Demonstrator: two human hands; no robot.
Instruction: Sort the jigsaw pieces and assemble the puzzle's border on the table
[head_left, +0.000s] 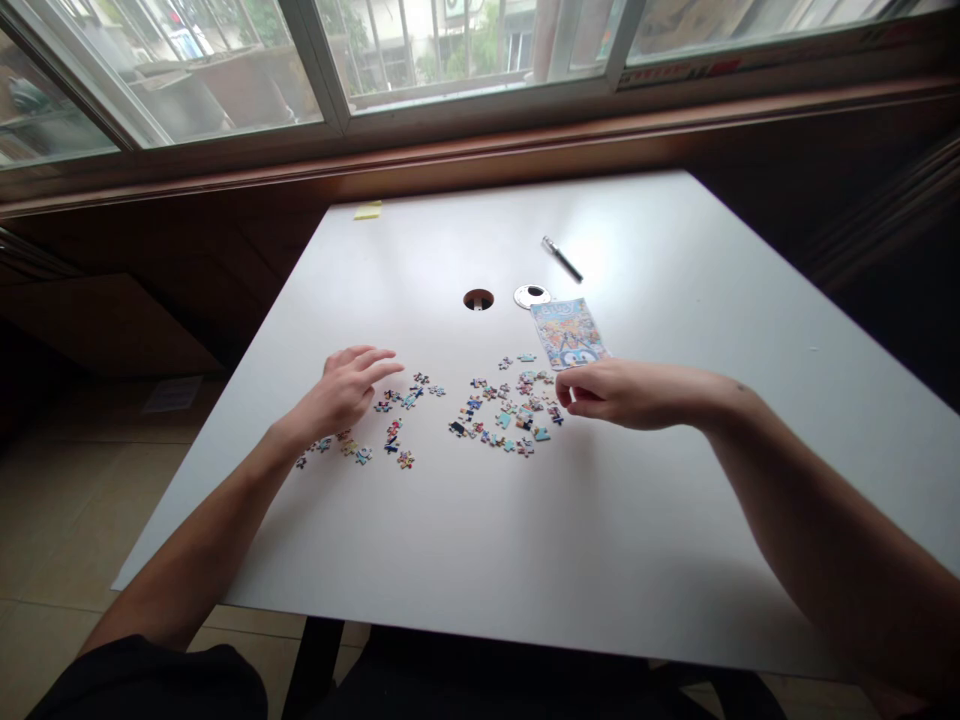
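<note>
table (480,540) | left hand (341,392) at 9, fingers spread flat, touching pieces | right hand (626,393) at 3, fingers curled narrow; grip unclear | pieces (499,410): dozens, two loose groups between hands | 1 card (568,333) at 1 | 1 cap (532,296), 1 hole (478,299), 1 pen (562,259), 1 note (367,210) at 12

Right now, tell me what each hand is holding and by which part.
The left hand holds nothing; it hovers flat over loose puzzle pieces. The right hand has its fingers curled by the pieces; whether it pinches one cannot be told.
</note>
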